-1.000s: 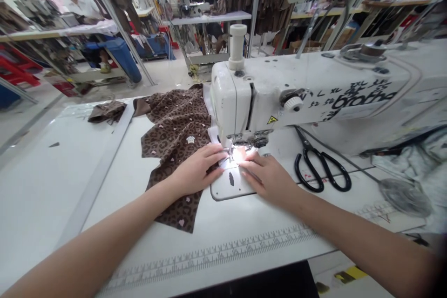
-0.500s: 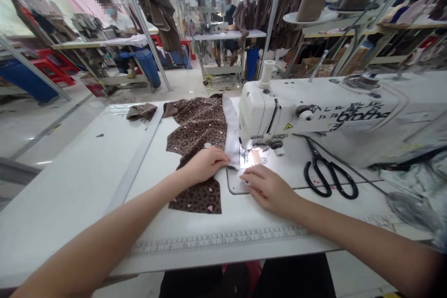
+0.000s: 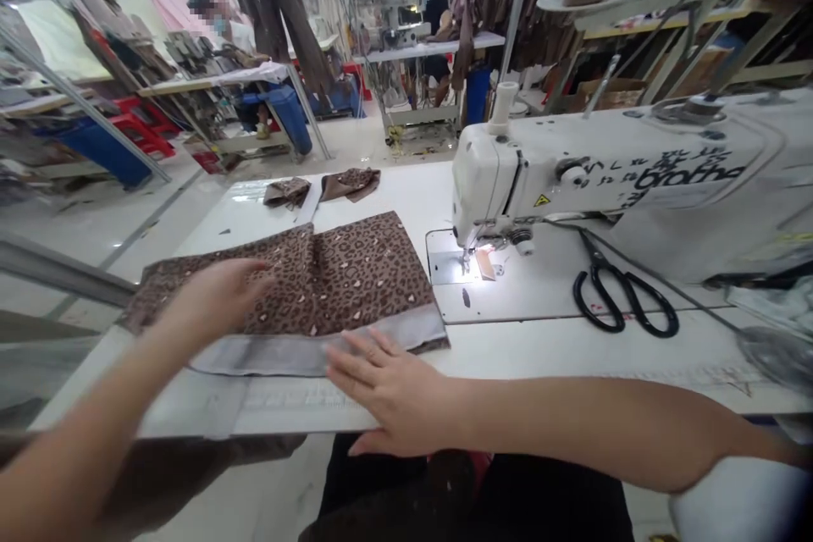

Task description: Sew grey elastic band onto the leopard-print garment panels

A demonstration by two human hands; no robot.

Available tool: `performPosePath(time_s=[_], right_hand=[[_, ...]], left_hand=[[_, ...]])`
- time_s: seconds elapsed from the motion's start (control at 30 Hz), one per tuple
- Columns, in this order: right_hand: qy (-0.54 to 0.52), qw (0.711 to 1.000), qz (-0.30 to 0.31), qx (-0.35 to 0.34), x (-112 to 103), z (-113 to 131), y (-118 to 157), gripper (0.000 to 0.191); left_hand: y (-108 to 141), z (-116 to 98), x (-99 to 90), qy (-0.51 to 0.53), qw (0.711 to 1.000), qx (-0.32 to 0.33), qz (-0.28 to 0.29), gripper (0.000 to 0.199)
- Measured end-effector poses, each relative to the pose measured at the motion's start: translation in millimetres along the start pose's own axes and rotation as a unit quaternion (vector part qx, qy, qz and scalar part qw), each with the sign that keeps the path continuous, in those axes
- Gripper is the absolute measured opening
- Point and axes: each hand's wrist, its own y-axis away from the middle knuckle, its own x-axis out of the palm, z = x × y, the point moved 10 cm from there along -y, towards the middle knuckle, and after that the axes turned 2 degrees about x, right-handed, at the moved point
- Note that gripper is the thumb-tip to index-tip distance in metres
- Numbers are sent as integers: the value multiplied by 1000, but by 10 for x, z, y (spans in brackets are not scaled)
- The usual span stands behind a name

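A brown leopard-print fabric piece [image 3: 368, 271] with a pale grey-white strip [image 3: 285, 353] along its near edge lies spread on the white sewing table, left of the needle. My right hand [image 3: 397, 385] rests flat on the strip and the table's front edge, its fingers spread and holding nothing. Over the left part of the fabric is my left hand [image 3: 219, 296], somewhat blurred, with fingers stretched out; whether it touches the cloth I cannot tell. The white sewing machine [image 3: 489, 186] stands to the right, its lamp lighting the needle plate [image 3: 448, 267].
Black-handled scissors [image 3: 626, 296] lie under the machine arm. Small leopard-print scraps [image 3: 351, 184] are at the table's far edge. A ruler scale [image 3: 298, 396] runs along the front edge. Two people sit at machines farther off, beyond metal poles and hanging brown garments.
The fabric has moved away from the needle to the left and been turned, its pale strip now facing me. Both hands have shifted left; the right now lies flat on the strip.
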Motion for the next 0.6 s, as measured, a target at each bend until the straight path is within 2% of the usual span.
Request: performPosePath(time_s=[0.03, 0.1, 0.13, 0.2, 0.27, 0.37, 0.5, 0.6], right_hand=[[0, 1000, 3, -1, -8, 35, 78, 75], [2, 1000, 6, 28, -67, -69, 286, 73], [5, 999, 8, 47, -104, -167, 411, 72], [19, 997, 12, 80, -182, -382, 669, 68], [41, 994, 11, 103, -264, -579, 886, 64], [86, 987, -9, 134, -411, -866, 1068, 60], [128, 978, -58, 155, -610, -1176, 1127, 53], [134, 973, -80, 168, -678, -1302, 1156, 48]], left_hand=[[-82, -304, 268, -13, 998, 20, 52, 44], [-193, -941, 734, -2, 992, 83, 98, 48], [-232, -1191, 948, -7, 988, 102, 115, 50], [-334, -1520, 1242, -15, 986, 115, 116, 52], [-481, -1703, 1402, -11, 986, 127, 105, 52], [-775, -1852, 1501, 5, 984, 153, 89, 49], [-1149, -1980, 1579, 7, 980, 186, 68, 43], [-1267, -2040, 1582, 12, 978, 204, 50, 40]])
